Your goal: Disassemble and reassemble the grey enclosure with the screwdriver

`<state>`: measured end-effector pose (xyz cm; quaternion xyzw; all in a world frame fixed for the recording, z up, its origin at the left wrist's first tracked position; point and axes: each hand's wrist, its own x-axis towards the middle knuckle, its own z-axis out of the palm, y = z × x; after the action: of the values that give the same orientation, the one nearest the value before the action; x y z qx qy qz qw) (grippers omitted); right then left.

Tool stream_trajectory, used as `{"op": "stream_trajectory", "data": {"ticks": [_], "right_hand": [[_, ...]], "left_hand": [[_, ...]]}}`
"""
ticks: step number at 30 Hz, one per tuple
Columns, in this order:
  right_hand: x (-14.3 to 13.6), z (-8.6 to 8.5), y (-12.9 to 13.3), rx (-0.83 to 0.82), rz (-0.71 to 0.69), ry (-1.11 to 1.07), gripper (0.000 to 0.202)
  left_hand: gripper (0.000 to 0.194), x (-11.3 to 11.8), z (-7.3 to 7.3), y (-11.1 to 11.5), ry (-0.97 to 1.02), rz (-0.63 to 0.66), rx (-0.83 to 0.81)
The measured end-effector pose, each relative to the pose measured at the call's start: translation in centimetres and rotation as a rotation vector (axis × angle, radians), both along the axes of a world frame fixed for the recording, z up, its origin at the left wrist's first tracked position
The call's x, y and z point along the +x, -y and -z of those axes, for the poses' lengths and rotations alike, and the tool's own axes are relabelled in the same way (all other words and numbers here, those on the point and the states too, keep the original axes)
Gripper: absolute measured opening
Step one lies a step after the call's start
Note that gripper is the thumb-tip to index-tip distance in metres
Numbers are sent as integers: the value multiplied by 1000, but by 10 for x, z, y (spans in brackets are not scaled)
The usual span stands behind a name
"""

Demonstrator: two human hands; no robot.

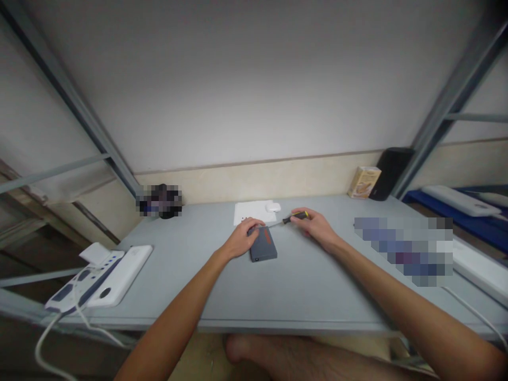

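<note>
Desk (222,296) space at the near left is holding a white power strip (65,296), its cable trailing over the edge. Farther in, a flat grey box (264,250) is lying near the middle, looking stiff, fairly light and perhaps slippery on its smooth faces; its long sides are offering the surest hold. The left hand (240,239) is gripping its far left corner, thumb across the top and fingers bending over the far edge, hiding that corner. The right hand (317,227) is pinching the dark and yellow handle of a screwdriver (300,216), whose shaft is pointing towards the box's far edge; whether the tip is touching is too blurred to tell. Just beyond, a white case (273,207) is resting on white paper (243,209), crowding the shaft's far side, with dark specks, possibly screws, lying near the left fingers. A carton (364,182) and a black upright object (392,173) are standing by the wall (257,182).
</note>
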<state>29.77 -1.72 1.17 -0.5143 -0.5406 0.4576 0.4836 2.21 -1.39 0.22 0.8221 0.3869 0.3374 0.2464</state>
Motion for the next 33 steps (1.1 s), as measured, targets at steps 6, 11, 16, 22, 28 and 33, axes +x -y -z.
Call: {"op": "stream_trajectory", "data": {"ticks": [6,11,16,22,28,33], "right_hand": [[-19,1,-47,1,36,-400,53],[-25,7,-58,-9,36,-421,56],[-26,12,-56,4,17,-344,45],[-31,19,-57,25,105,-207,38],[-35,19,-57,141,151,12,42],[-34,20,-58,163,139,43,44]], "left_hand": [[28,-1,2,-1,-42,48,12],[30,-1,8,-7,-10,57,-45],[32,-1,11,-10,-3,74,-60],[29,-5,8,-8,-3,10,-72],[29,-13,5,-6,9,23,-79],[29,-15,6,-8,-5,49,-90]]}}
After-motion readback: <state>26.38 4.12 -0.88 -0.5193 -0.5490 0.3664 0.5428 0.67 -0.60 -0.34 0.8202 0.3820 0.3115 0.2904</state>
